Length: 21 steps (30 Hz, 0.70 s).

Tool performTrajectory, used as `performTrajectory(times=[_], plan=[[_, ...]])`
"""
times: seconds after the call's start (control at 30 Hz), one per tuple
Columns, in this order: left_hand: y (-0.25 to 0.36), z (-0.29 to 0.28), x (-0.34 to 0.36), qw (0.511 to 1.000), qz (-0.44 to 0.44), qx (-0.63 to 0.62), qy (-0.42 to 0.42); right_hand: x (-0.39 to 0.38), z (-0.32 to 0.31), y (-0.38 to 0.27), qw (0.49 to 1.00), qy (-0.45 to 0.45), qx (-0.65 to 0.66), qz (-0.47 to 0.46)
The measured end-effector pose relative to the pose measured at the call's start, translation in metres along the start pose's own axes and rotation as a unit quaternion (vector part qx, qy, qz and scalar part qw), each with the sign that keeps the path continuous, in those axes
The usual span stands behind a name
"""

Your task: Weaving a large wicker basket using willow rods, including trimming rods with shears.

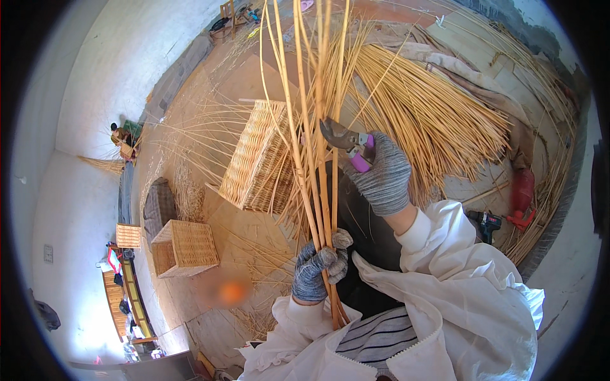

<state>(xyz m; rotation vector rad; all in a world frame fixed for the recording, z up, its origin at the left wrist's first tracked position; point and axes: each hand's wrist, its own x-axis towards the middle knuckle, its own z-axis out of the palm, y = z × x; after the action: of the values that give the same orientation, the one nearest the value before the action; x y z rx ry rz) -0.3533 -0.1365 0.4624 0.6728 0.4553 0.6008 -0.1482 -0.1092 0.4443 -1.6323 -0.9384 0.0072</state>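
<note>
My left hand point(321, 265), in a grey knitted glove, is closed round the lower part of several long, upright wicker rods point(307, 171). The rods rise past the upper edge of the view, and their lower ends reach down to my lap. My right hand point(382, 174), also gloved, grips a pair of pruning shears point(343, 135) with purple handles. The shears' dark blades lie at the rods, well above my left hand; whether they bite on a rod I cannot tell. Behind the rods stands a partly woven wicker basket point(253, 159) with loose stakes sticking out.
A large bundle of rods point(432, 108) lies at the far right. Beside it are a red tool-like object point(522, 197) and a cordless drill point(487, 223). A woven box basket point(192, 246) stands at left, and another person point(121, 136) sits by the left wall.
</note>
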Motion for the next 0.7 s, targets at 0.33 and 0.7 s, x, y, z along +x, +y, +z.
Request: performTrajectory(times=[0.33,0.7], plan=[[-0.002,0.009,-0.003,0.979,0.028,0.165,0.119,0.031,-0.032,-0.009,0.991,0.039,-0.092,-0.085],[-0.002,0.001,-0.008,0.979,0.052,0.166,0.108,0.031,-0.041,-0.014,0.994,-0.085,-0.052,0.048]])
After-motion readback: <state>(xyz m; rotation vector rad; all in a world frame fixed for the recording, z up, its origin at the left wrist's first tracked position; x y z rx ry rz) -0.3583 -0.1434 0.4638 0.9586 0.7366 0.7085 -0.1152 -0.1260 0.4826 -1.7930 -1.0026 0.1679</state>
